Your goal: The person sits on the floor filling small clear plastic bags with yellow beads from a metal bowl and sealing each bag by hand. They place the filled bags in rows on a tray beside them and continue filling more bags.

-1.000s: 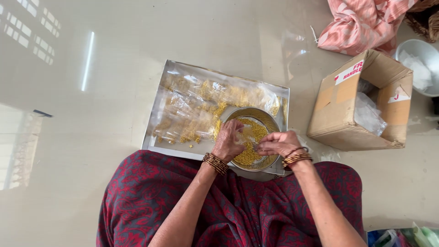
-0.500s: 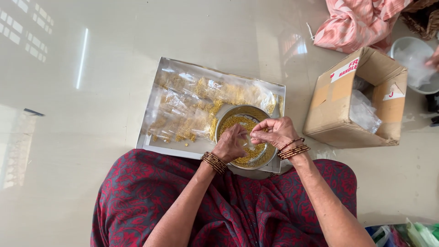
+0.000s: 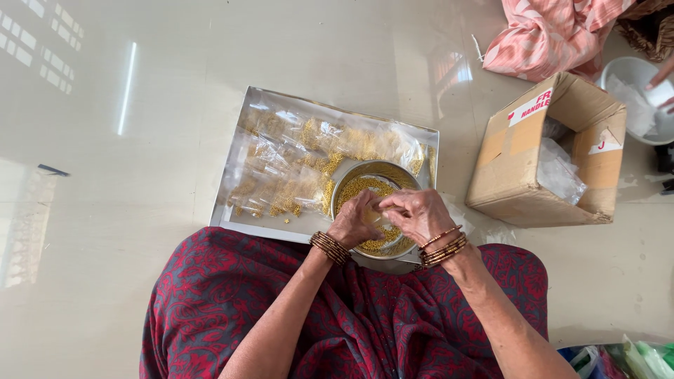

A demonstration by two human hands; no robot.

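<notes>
A round steel bowl (image 3: 349, 181) full of small golden beads sits at the right end of a shallow white tray (image 3: 232, 214) on the floor in front of my lap. My left hand (image 3: 357, 223) and my right hand (image 3: 417, 213) meet over the bowl, fingertips pinched together on a small clear plastic bag (image 3: 380, 210) that is mostly hidden between them. Bangles ring both wrists. Several clear bags of golden beads (image 3: 295, 165) fill the rest of the tray, left of the bowl.
An open cardboard box (image 3: 544, 151) with clear plastic inside stands to the right. Behind it lie pink cloth (image 3: 544, 31) and a grey bowl (image 3: 635, 95), where another person's hand (image 3: 663, 74) reaches. Glossy floor surrounds the tray. Coloured bags (image 3: 625, 358) lie at bottom right.
My right hand has come up from the bowl's right rim to meet the left hand over the beads. Both hands now pinch together.
</notes>
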